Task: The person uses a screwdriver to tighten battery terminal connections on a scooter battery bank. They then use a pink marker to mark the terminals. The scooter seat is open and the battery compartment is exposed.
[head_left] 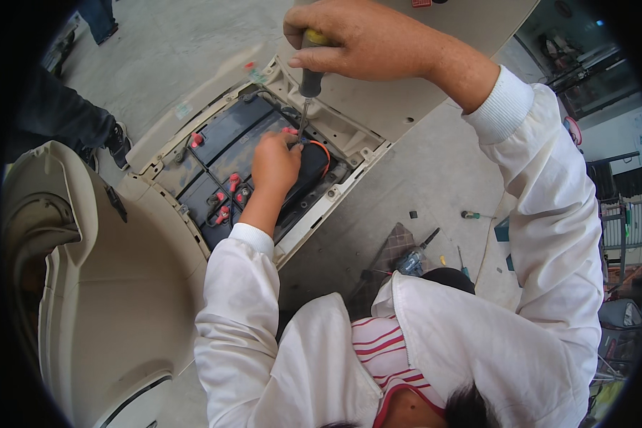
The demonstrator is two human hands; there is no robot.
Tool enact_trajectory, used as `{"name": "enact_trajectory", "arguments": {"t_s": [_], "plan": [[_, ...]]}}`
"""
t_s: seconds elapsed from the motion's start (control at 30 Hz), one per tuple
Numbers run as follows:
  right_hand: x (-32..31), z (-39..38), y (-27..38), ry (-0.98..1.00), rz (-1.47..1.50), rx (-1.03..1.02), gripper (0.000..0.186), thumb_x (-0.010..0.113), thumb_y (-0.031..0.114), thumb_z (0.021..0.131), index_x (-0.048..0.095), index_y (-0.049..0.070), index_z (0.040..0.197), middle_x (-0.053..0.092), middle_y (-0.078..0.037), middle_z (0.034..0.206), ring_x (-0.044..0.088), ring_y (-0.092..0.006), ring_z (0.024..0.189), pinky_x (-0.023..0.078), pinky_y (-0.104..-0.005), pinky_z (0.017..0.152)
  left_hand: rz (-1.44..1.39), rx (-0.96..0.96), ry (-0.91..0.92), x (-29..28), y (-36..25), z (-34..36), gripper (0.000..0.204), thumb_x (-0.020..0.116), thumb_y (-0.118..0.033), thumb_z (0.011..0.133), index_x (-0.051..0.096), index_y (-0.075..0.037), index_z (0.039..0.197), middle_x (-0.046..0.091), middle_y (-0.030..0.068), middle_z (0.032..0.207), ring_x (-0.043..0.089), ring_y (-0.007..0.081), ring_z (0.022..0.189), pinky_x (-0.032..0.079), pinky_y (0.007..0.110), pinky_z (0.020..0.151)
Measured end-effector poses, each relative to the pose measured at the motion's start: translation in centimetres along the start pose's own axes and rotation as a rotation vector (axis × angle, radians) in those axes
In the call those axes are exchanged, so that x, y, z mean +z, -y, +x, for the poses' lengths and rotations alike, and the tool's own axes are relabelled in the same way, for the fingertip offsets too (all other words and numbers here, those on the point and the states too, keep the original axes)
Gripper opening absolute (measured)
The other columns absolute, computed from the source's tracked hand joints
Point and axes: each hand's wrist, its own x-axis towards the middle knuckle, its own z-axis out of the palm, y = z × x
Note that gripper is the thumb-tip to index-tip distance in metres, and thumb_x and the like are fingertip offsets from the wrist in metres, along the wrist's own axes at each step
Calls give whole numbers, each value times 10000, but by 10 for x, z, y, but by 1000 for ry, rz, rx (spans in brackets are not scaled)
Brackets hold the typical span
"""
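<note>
Counts in the head view: two bare hands; one screwdriver (311, 84) in use; at least four red terminal covers (196, 140) on the dark batteries (232, 139), whose own number cannot be told surely under hand and cables; one orange cable (326, 158); on the floor, one cordless drill (411, 263) and one green-handled screwdriver (470, 215).
Right hand: the right hand (360, 41) is wrapped round the grey and yellow handle, fingers curled in and thumb laid along its side; no gap shows between grip and handle.
Left hand: the left hand (275, 165) reaches down over the batteries, its fingers bunched close together beside the lower end of the shaft; whether they pinch something cannot be told.
Screwdriver: it stands nearly upright, slightly tilted, above the far right part of the battery compartment (335, 192); its tip is lost behind the left fingertips.
In the way: the left hand and wrist cover part of the battery tops; a black cable (210, 173) crosses them to the left.
Around: a beige body panel (132, 285) curves up at the left; a checked cloth (394, 242) lies near the drill; another person's dark trouser leg (64, 107) and shoe (119, 146) show at the upper left.
</note>
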Motion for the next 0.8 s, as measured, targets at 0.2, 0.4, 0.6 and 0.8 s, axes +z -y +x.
{"name": "enact_trajectory", "arguments": {"t_s": [0.2,0.4,0.6,0.8], "plan": [[-2,-2,-1,-75,1,1,287,655,269,905,597,-11,880,668,-240,786,651,-451,787,518,-502,711,-4,-16,30,2,-3,4,214,779,-153,803,777,-79,1004,686,169,1081,663,369,1010,527,441,888],[-5,4,2,9,-184,127,322,659,295,912,619,-23,878,662,-270,790,651,-464,793,515,-522,715,-4,-13,49,-4,-4,4,232,790,-170,790,770,-73,1001,699,165,1126,665,363,1035,527,439,895],[-2,7,8,98,-179,173,318,652,268,909,609,-32,1007,684,-271,882,664,-442,844,524,-485,748,23,-94,108,-5,-7,5,257,798,-198,789,750,-77,1011,708,162,1101,670,362,1024,532,442,873],[11,2,3,-108,81,-90,340,732,320,911,600,26,1018,636,-147,737,616,-307,651,496,-424,621,36,-76,80,-9,-10,2,266,803,-209,778,719,-87,1000,709,153,1027,676,355,982,539,454,839]]}}
